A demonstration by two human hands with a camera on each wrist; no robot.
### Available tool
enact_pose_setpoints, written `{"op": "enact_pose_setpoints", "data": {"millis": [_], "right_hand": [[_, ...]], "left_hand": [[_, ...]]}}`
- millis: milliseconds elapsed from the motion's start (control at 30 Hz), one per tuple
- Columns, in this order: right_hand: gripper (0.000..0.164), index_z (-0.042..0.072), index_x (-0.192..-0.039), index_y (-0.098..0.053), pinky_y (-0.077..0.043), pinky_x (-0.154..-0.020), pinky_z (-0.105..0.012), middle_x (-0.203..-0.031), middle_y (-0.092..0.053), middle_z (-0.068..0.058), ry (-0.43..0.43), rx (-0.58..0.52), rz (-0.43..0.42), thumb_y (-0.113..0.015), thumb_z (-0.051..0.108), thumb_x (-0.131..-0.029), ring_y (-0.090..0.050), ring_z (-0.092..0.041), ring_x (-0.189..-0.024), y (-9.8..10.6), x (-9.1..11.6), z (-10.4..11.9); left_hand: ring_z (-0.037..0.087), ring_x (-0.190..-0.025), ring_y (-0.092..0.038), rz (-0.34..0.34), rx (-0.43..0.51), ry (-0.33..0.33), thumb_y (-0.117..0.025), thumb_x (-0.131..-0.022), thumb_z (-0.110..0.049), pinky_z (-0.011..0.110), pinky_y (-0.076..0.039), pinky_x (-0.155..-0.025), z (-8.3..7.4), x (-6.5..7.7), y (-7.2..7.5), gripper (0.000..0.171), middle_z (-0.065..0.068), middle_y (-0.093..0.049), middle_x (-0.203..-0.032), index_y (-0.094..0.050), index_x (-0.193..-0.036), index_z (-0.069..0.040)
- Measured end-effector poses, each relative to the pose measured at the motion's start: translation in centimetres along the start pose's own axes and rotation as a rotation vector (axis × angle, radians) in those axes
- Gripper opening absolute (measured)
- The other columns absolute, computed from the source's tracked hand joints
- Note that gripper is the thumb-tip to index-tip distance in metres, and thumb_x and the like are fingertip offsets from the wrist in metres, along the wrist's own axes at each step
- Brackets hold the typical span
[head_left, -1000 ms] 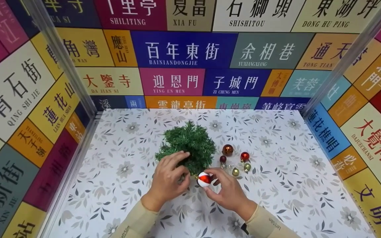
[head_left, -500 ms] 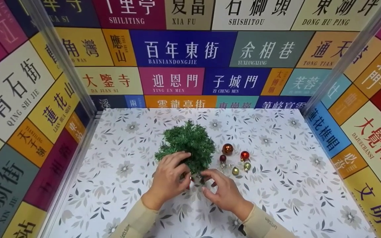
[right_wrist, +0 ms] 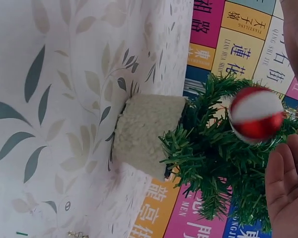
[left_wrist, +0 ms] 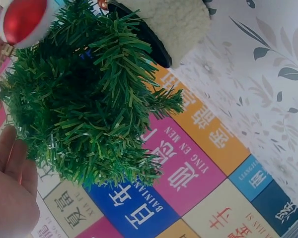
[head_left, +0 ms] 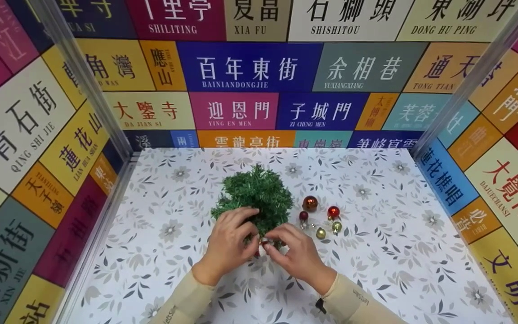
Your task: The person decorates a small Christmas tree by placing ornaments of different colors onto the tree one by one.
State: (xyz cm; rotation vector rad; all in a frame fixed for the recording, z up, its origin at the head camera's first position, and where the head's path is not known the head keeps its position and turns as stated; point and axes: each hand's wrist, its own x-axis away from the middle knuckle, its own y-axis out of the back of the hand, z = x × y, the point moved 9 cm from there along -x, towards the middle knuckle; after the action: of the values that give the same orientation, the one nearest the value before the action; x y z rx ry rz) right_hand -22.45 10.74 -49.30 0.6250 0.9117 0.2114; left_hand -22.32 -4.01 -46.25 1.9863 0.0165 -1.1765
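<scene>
A small artificial Christmas tree (head_left: 255,189) with a pale fleecy base (right_wrist: 146,131) stands mid-table. Hanging at its front is a red-and-white Christmas ball (right_wrist: 258,114), almost hidden by my hands in the head view. My left hand (head_left: 231,243) is at the tree's front, thumb and index finger bent together on a branch tip; their contact is partly covered. Other left fingers rest against the needles in the left wrist view. My right hand (head_left: 298,254) pinches at the ball's hanger with thumb and index finger, right beside the left fingertips.
Right of the tree lie several loose ornaments: a large copper ball (head_left: 310,203), a red ball (head_left: 333,212), a dark red one (head_left: 303,216) and small gold ones (head_left: 321,233). Sign-printed panels (head_left: 250,67) enclose the flower-patterned table (head_left: 173,270).
My right hand carried the ball left to the tree, drew its fingers off it, then came back in to pinch near the hanger. My left hand has stayed in place.
</scene>
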Motion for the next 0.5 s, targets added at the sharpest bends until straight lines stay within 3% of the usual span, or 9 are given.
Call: {"op": "enact_pose_setpoints", "data": {"millis": [333, 500], "right_hand": [[0.018, 0.017, -0.106, -0.071, -0.056, -0.065, -0.031, -0.104, -0.062, 0.011, -0.018, -0.015, 0.015, -0.076, 0.015, -0.089, -0.063, -0.01, -0.082, -0.7, -0.3, -0.7], [0.018, 0.017, -0.106, -0.071, -0.052, -0.069, -0.019, -0.103, -0.063, 0.01, -0.015, -0.036, 0.005, -0.076, 0.017, -0.089, -0.062, -0.009, -0.08, -0.8, -0.3, -1.0]], "left_hand": [[0.024, -0.123, -0.055, -0.006, 0.013, 0.001, -0.067, -0.087, -0.017, 0.045, -0.041, -0.102, 0.1, -0.1, 0.4, 0.007, 0.004, -0.063, -0.129, -0.069, -0.08, -0.018], [0.023, -0.124, -0.054, 0.017, 0.025, 0.016, -0.069, -0.086, -0.017, 0.045, -0.04, -0.103, 0.1, -0.3, 0.4, 0.005, 0.003, -0.062, -0.131, -0.07, -0.081, -0.018]]}}
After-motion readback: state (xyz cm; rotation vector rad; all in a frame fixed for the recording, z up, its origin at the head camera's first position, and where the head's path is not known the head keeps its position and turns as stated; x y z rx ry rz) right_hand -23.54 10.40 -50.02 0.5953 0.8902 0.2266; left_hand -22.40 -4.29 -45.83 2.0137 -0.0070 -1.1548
